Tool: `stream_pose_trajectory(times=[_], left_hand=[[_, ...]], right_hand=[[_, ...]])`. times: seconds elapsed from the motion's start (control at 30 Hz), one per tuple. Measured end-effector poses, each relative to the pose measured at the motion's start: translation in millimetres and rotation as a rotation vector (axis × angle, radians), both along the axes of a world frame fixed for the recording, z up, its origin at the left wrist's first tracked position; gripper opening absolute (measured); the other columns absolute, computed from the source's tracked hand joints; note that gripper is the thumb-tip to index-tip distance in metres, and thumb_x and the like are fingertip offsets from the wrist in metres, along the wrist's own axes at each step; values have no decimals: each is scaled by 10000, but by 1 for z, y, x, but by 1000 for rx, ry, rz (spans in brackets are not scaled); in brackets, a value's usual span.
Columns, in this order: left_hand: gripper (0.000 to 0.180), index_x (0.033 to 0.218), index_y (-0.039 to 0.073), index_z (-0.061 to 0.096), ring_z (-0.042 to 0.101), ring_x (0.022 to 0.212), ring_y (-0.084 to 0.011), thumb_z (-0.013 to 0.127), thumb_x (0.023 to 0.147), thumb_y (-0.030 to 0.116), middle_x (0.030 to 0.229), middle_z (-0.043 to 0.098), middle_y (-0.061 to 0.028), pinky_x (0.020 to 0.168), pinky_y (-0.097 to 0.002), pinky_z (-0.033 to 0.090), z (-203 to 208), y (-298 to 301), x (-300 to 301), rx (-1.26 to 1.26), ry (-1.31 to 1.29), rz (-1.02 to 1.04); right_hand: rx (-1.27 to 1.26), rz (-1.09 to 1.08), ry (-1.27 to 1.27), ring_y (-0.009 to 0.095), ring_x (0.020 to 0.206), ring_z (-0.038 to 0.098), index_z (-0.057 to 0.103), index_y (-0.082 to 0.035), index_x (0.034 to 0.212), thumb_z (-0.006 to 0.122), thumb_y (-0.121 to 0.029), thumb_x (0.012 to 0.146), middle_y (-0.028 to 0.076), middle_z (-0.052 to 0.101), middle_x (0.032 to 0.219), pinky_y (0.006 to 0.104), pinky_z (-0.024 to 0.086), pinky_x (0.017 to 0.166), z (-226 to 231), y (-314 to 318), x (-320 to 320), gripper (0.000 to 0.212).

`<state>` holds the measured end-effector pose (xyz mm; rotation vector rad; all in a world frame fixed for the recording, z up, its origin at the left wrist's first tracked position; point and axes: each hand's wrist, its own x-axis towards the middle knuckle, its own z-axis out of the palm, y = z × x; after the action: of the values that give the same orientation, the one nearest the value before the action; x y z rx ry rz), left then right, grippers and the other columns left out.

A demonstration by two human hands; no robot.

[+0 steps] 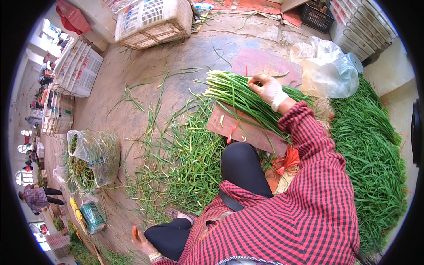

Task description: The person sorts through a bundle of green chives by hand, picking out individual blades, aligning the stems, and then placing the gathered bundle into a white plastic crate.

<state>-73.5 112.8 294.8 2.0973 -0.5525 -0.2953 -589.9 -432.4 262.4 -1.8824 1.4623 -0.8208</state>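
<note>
I have a long heap of green leaves (371, 163) as the biggest thing, at three to five o'clock. Loose green trimmings (181, 163) spread over the floor from the centre out past seven o'clock. A white crate (154, 22) sits at eleven. Near one o'clock I see a reddish board (260, 137), and across it lies the bundle of green stalks (234, 90), its pale ends towards ten and its leaves trailing towards four.

My right hand (267, 90) is over the bundle at one to two o'clock, fingers curled. The stalks lie beneath and beside those fingers, pale ends at their nine o'clock; whether any are gripped, I can't tell. My left hand (143, 243), smaller in my view at seven, is beside the knee, fingers extended and holding nothing, well apart from the bundle. Smallest, a thin red tie (234, 128) lies on the board, just below the stalks.
</note>
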Motion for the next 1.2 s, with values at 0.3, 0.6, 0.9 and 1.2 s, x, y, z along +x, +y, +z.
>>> stream_pose_trajectory(times=[0.3,0.6,0.9,1.2], left_hand=[[402,1255,52,608,581,1120,-333,618,937,297,1222,618,-210,1005,-404,440,10,18,-51,357,-244,165],[403,1257,43,601,577,1124,-323,608,943,296,1227,612,-201,1008,-399,435,-9,-5,-54,373,-240,190],[404,1258,34,595,573,1128,-313,598,950,295,1231,606,-193,1011,-394,430,-19,-5,-49,346,-245,196],[405,1260,25,588,569,1132,-303,588,957,294,1236,600,-184,1015,-389,426,-24,-8,-45,323,-241,196]], right_hand=[[-18,65,341,296,812,651,657,-107,855,688,-253,795,102,640,851,382,515,750,-1,-41,63,161],[273,66,-139,138,725,612,670,-49,893,695,-244,817,57,657,777,295,498,695,-3,-52,69,211],[893,501,-594,84,741,611,613,-86,1186,655,-275,930,45,681,871,255,480,629,64,37,169,321],[126,-44,-35,209,809,687,731,-108,969,620,-131,849,121,712,876,311,527,766,-20,-79,107,165]])
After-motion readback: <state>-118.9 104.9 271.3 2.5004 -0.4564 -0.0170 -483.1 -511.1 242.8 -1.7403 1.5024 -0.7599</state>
